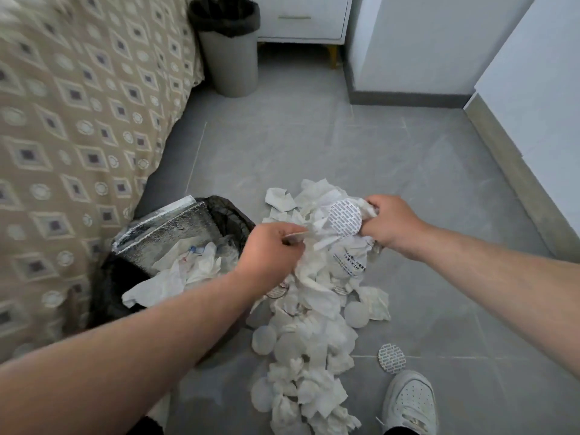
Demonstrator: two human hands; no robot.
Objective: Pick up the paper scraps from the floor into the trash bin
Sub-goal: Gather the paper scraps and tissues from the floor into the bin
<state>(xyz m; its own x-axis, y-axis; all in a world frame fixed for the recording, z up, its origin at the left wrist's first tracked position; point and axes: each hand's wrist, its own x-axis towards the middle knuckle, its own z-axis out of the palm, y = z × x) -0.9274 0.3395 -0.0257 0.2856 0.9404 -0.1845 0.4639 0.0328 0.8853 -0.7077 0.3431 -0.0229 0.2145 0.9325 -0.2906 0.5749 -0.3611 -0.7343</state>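
White paper scraps (314, 306), gripped, hide fingertips of both hands (270, 250) (390, 225).

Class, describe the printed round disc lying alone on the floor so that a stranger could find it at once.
Start at the white shoe at the bottom right of the grey floor. Just above its toe lies a round disc covered in rows of print. Unlike the plain discs in the scrap pile, it lies alone on bare tile.
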